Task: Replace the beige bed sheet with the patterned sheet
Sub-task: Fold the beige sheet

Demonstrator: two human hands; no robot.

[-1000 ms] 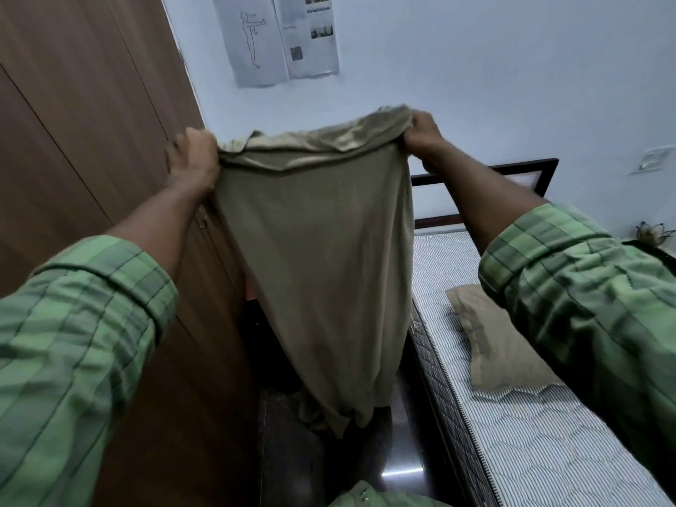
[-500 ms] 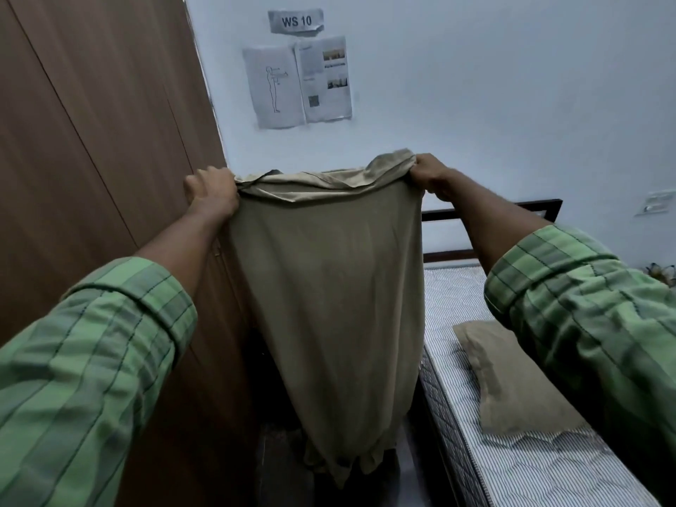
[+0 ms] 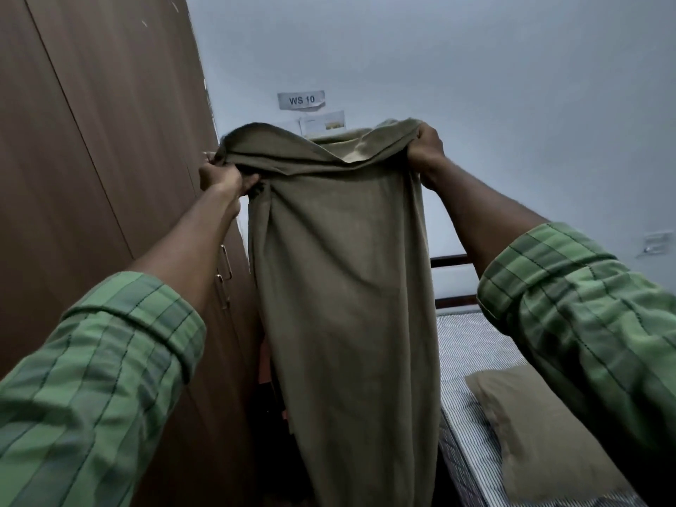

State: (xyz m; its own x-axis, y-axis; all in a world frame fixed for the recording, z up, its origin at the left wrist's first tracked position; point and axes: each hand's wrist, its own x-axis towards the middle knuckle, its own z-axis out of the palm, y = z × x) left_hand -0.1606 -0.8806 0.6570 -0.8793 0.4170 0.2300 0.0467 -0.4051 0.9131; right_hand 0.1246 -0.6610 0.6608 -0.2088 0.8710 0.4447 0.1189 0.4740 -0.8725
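In the head view, the left hand (image 3: 224, 176) and the right hand (image 3: 425, 150) are raised, each with its fingers curled tight around a top corner of the beige bed sheet (image 3: 344, 287), which hangs folded lengthwise in the middle of the scene, between the wooden wardrobe (image 3: 95, 159) on the left and the bed on the right. On the bare striped mattress (image 3: 472, 342) lies a beige pillow (image 3: 541, 429), near right, and a "WS 10" label (image 3: 301, 100) is stuck to the far wall.

"WS 10" — wall label (image 3: 301, 100)
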